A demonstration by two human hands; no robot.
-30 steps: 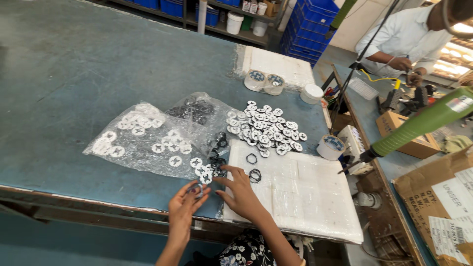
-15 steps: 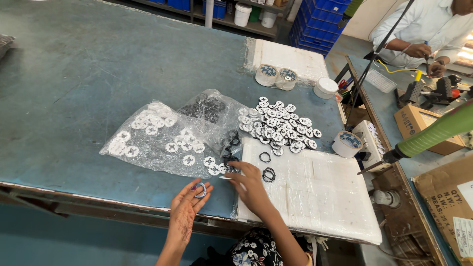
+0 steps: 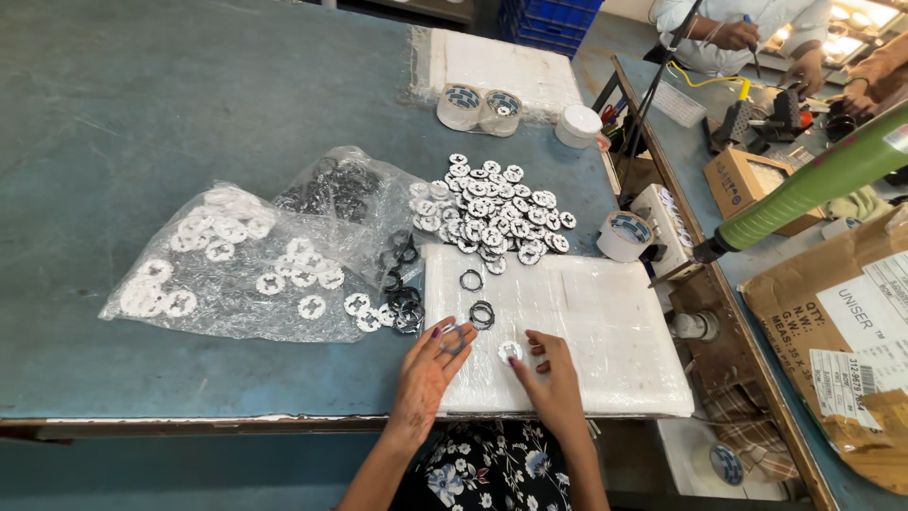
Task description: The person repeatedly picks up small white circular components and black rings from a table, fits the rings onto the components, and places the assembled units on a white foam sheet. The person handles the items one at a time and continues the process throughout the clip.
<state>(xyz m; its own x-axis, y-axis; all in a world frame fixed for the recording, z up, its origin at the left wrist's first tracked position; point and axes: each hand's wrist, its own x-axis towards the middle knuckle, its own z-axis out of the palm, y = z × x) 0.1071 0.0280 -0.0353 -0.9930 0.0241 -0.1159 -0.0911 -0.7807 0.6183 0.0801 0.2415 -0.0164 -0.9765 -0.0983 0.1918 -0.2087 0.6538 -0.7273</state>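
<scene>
My left hand (image 3: 427, 371) rests at the near edge of a white foam pad (image 3: 605, 322) and pinches a thin black ring (image 3: 453, 338) between its fingertips. Just to its right, the thumb and forefinger of my right hand (image 3: 555, 380) grip a small white round disc (image 3: 511, 352) that lies on the pad. Two more black rings (image 3: 481, 314) lie loose on the pad just beyond my fingers. A heap of white-and-black discs (image 3: 492, 213) is spread on the blue-green table past the pad's far edge.
A clear plastic bag of white discs (image 3: 227, 274) and a bag of black rings (image 3: 339, 187) lie to the left. Tape rolls (image 3: 480, 109), a white jar (image 3: 579, 125) and another roll (image 3: 626, 237) stand behind. A green tool (image 3: 813, 185), cardboard (image 3: 851, 331) and a co-worker (image 3: 747, 28) are on the right.
Both hands have moved right from the bag's edge onto the white pad. My left hand has kept its black ring, and my right hand has gone from the loose rings to a white disc.
</scene>
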